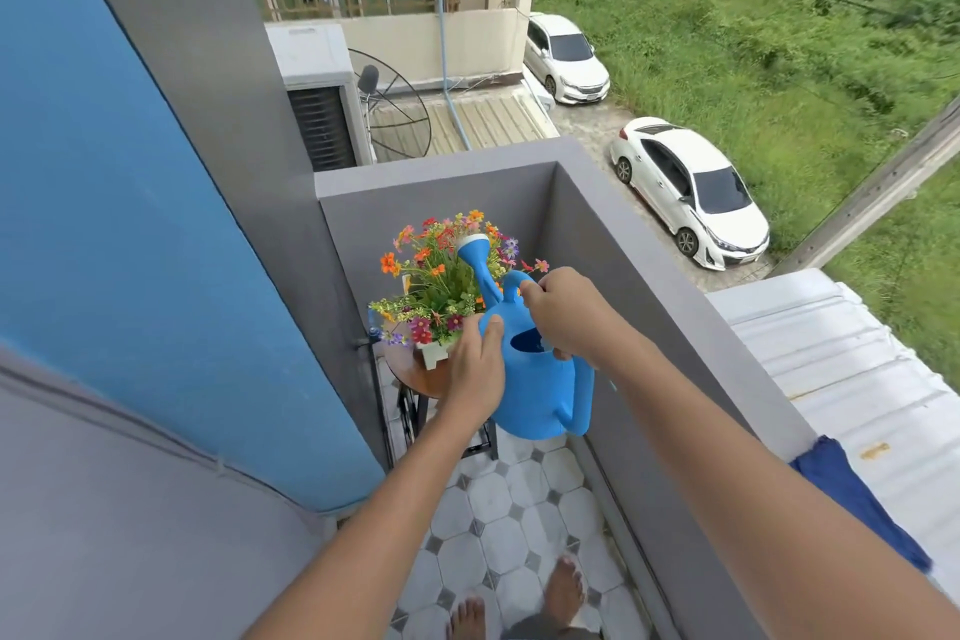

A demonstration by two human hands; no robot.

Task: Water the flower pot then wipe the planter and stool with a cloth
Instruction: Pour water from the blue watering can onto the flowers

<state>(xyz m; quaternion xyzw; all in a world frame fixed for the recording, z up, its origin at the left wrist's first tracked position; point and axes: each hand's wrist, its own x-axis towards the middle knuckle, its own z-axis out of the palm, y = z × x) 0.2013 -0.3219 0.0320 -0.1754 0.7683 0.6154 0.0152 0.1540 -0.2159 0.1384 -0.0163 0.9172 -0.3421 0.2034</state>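
Note:
A blue watering can (540, 390) hangs in the air over the balcony, its spout rose (474, 244) reaching up among the flowers. My right hand (563, 314) grips the can's top handle. My left hand (475, 369) lies flat against the can's left side, steadying it. The colourful flowers (436, 281) stand in a white planter (434, 353) on a round wooden stool (421, 379) in the balcony's far corner. A blue cloth (852, 494) hangs over the parapet at the right.
The grey balcony parapet (649, 276) runs along the far and right sides; a blue wall (130, 224) closes the left. Tiled floor (509, 525) with my bare feet (566, 587) below. Outside are an air conditioner unit (317, 94), parked cars and grass.

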